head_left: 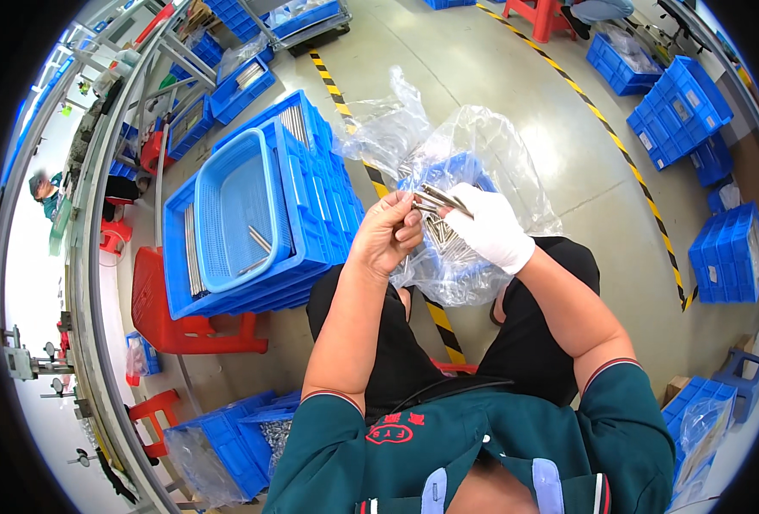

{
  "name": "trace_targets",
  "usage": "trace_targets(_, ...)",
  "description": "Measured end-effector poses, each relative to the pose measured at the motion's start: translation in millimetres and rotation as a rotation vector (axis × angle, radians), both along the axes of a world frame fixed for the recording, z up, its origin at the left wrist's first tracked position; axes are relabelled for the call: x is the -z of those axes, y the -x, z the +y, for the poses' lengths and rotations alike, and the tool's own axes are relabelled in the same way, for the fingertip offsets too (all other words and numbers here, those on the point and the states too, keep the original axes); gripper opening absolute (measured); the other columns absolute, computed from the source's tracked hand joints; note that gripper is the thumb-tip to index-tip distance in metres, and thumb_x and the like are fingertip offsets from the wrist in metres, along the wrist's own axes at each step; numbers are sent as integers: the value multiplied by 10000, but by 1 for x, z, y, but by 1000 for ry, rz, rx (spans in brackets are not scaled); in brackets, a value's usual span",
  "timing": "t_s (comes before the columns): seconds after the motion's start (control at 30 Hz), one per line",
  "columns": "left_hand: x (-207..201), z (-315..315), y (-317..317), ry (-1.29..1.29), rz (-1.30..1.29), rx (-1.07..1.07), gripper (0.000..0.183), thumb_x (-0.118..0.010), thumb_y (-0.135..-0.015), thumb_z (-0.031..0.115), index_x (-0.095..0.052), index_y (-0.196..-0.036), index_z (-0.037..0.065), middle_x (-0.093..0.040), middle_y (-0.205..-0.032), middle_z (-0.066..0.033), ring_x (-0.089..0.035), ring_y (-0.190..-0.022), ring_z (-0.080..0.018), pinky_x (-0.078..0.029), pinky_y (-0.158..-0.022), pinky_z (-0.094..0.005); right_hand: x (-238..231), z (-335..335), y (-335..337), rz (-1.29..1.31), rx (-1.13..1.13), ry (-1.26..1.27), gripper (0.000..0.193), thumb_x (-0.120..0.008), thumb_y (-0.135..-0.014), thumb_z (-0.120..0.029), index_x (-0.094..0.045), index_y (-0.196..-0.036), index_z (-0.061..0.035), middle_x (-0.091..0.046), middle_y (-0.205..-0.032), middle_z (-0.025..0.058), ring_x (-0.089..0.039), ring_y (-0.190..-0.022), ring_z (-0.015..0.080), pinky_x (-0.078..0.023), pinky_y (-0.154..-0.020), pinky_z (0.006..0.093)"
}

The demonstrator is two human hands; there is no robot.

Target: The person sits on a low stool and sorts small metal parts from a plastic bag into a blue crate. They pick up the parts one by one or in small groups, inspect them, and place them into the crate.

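My right hand, in a white glove, is closed on a small bunch of slim metal rods. The bare left hand has its fingers curled at the left ends of those rods, thumb and forefinger pinched together. Below both hands, between my knees, a blue bin lined with a clear plastic bag contains many loose metal rods. What lies inside the left fist is partly hidden by its fingers.
To the left, a light-blue mesh basket with a few rods rests on stacked blue crates. Beside them stands a red stool. More blue crates line the right side. Yellow-black tape crosses the floor. Another person sits far left.
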State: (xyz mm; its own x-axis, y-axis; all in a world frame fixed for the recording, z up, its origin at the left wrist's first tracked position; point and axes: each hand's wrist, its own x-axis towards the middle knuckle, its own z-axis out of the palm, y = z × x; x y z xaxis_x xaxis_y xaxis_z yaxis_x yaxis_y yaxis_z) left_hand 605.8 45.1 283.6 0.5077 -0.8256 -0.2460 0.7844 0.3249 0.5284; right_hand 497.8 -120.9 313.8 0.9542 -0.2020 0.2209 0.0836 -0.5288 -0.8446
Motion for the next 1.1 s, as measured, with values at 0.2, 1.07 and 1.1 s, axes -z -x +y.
trace_targets(0.2,7,-4,3,148,104,66,142,-544,-945,179,-591,-939,45,-517,-641,-25,-386,-458,-70,-301,-420,-212,-2,-1,0,-7,-19,-10,126,-602,-852,-177,-602,-905,-63,-570,-699,129,-551,-598,269,-434,-573,350)
trace_targets(1.07,1,-4,11,49,-65,-22,125,-600,-913,172,-604,-912,46,-575,-707,-41,-495,-559,-112,-404,-509,-265,2,-5,1,38,-18,-68,120,-620,-839,-122,-616,-923,-36,-562,-711,107,-515,-601,190,-433,-592,305)
trace_targets(1.1,-2,-3,11,-5,-112,-47,138,-607,-911,180,-602,-907,43,-577,-708,-40,-500,-558,-112,-410,-512,-264,2,-5,0,35,-22,-66,128,-614,-846,-150,-608,-911,-40,-558,-704,118,-524,-597,214,-431,-585,320)
